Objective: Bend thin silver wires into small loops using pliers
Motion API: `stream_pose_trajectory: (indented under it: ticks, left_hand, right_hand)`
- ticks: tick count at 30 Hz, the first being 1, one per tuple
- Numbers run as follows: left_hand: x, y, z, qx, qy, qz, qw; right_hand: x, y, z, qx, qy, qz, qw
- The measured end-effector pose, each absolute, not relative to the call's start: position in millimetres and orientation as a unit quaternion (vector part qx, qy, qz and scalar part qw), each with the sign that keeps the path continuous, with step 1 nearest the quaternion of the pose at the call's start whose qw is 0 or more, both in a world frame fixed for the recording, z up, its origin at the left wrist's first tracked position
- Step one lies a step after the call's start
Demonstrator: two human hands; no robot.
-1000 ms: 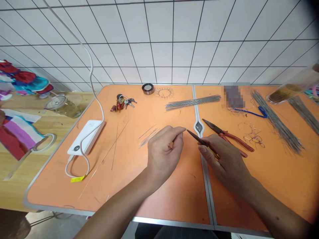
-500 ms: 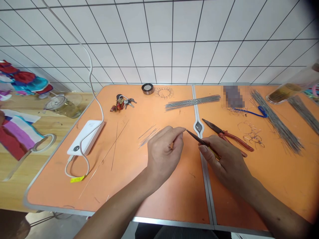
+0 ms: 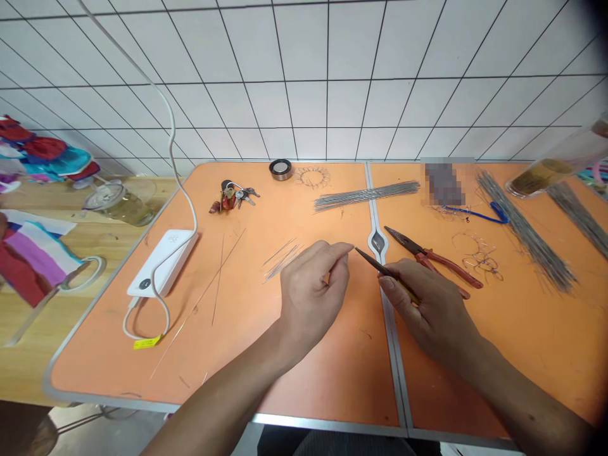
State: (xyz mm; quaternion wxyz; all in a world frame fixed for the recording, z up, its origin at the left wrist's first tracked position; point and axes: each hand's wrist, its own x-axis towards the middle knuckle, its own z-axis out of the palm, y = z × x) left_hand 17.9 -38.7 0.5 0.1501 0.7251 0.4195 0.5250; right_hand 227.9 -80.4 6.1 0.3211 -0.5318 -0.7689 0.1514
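Observation:
My left hand (image 3: 314,282) is over the middle of the orange table, thumb and forefinger pinched together. Whatever is between those fingertips is too small to make out. In my right hand (image 3: 430,310) is a pair of dark, slim tweezers (image 3: 375,261), gripped like a pen. Their points reach the left forefinger's tip; whether they touch it I cannot tell. Several short wire pieces (image 3: 281,261) lie just beyond my left hand. Red-handled long-nose pliers (image 3: 430,256) rest behind my right hand. Farther back, a bundle of straight wires (image 3: 365,196) crosses the table's seam.
At the left lie a white power bank (image 3: 161,263) with its cable, long wires (image 3: 209,292) and keys (image 3: 237,195). A tape roll (image 3: 280,169) and a wire ring (image 3: 312,178) sit at the back. More wires (image 3: 527,231), wire loops (image 3: 479,258) and a tilted cup (image 3: 546,174) are right.

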Motion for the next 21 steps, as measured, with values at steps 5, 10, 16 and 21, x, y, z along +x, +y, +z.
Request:
stream_pose_trajectory:
  ticks: [5, 10, 16, 21]
  left_hand:
    - [17.4, -38.6, 0.9, 0.728, 0.417, 0.523, 0.152]
    - [17.3, -38.7, 1.4, 0.727, 0.420, 0.521, 0.156]
    - [17.9, -38.9, 1.9, 0.725, 0.424, 0.520, 0.155]
    - [17.8, -39.3, 1.3, 0.723, 0.426, 0.519, 0.160]
  right_hand:
    - [228.4, -79.8, 3.9, -0.530, -0.769, 0.152, 0.324]
    - [228.3, -79.6, 5.1, -0.526, -0.770, 0.154, 0.326]
    - [227.5, -80.0, 7.3, -0.531, -0.768, 0.154, 0.323]
    - [228.1, -80.1, 6.8, -0.531, -0.769, 0.149, 0.323]
